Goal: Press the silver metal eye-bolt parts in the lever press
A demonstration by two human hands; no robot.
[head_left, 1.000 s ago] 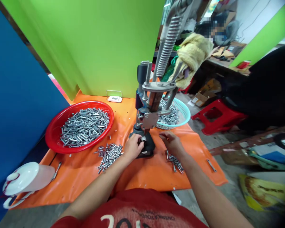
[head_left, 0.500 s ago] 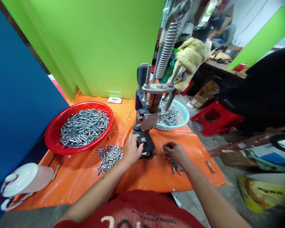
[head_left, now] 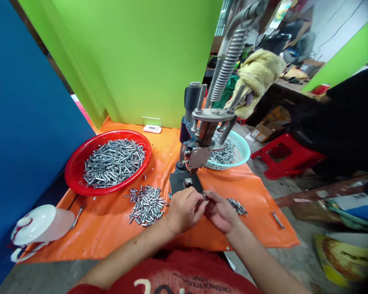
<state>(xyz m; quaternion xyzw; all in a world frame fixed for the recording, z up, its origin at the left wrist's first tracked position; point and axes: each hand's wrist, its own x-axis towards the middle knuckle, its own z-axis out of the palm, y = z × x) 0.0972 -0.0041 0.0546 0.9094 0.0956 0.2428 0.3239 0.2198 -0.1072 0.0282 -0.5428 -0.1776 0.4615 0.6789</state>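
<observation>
Mostly, the small part (head_left: 205, 197) is hidden by the fingers around it, so its shape is hard to make out; it sits where both hands meet, just in front of the press (head_left: 199, 157). The left hand (head_left: 185, 208) pinches at it with thumb and curled fingers, and the right hand (head_left: 221, 212) grasps it from the other side, fingertips partly covered. The left hand also hides the near edge of the press's base (head_left: 177, 181). Two heaps of metal pieces lie on the orange sheet (head_left: 104, 234): a bigger left heap (head_left: 147, 204) and a smaller right heap (head_left: 237, 207), partly behind the right hand. One red basin (head_left: 72, 175) and one blue basket (head_left: 241, 148) hold more, too many to count; the press stands before the basket and blocks its left side. One jug (head_left: 44, 224) stands at the left, one wrench (head_left: 277, 220) lies near the right edge. Beyond are one red stool (head_left: 285, 153) and a dark shape, cut off at the right, that I cannot identify.
</observation>
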